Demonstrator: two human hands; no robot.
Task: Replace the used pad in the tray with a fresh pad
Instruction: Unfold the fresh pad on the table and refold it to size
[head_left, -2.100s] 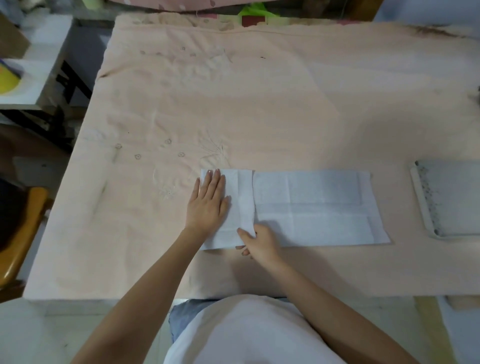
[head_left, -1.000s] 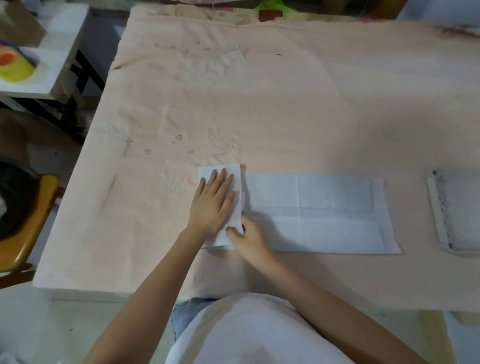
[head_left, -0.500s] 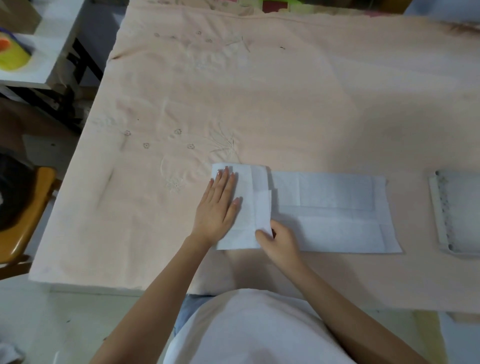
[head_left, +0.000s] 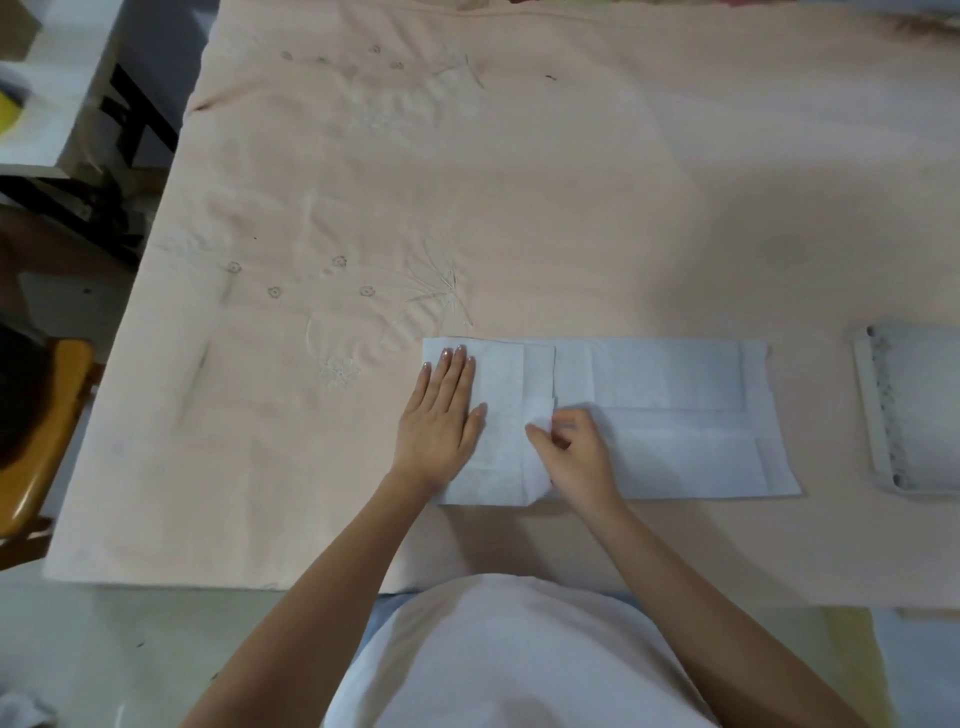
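Note:
A white pad (head_left: 670, 421) lies partly unfolded near the front edge of the table, long side running left to right. My left hand (head_left: 441, 415) rests flat on the pad's left end, fingers straight. My right hand (head_left: 571, 452) pinches a folded flap of the pad just right of the left hand, at the pad's near side. The grey tray (head_left: 878, 415) sits at the far right, cut off by the frame edge, apart from the pad.
A peach embroidered cloth (head_left: 467, 182) covers the table. A wooden chair (head_left: 41, 431) stands at the left. A white side table (head_left: 47, 104) is at the upper left. The table's front edge runs just under my forearms.
My right hand has shifted a little right and up along the pad and lifted a flap, opening the folded left part wider. My left hand stays pressed on the left end.

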